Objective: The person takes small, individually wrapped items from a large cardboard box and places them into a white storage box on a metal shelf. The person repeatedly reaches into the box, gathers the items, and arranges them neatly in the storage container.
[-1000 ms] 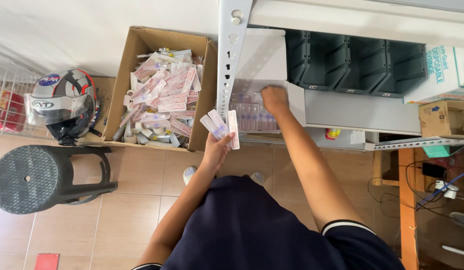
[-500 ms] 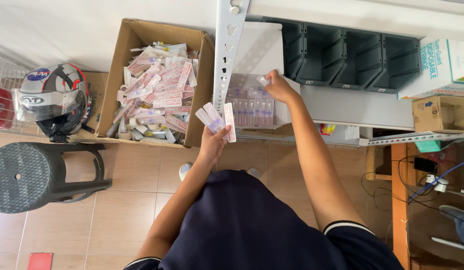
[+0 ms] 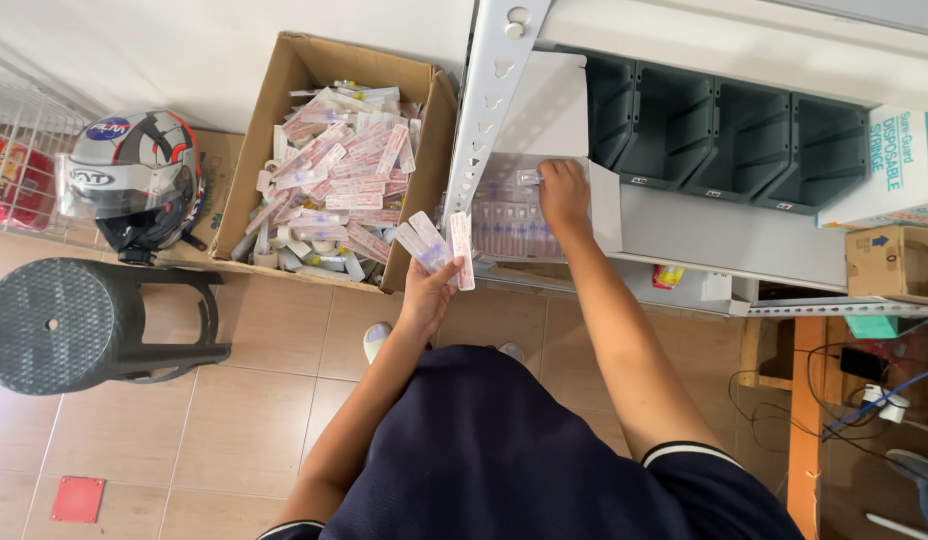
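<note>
The cardboard box is plain brown, and the sealed packets heaped in it are white and clear with pink print. The fanned packets show the same pink, with a touch of violet. The bins on the shelf are dark grey-green. The helmet is grey with red, black and blue markings. The stool is black, its seat finely dotted. The floor is beige tile.
</note>
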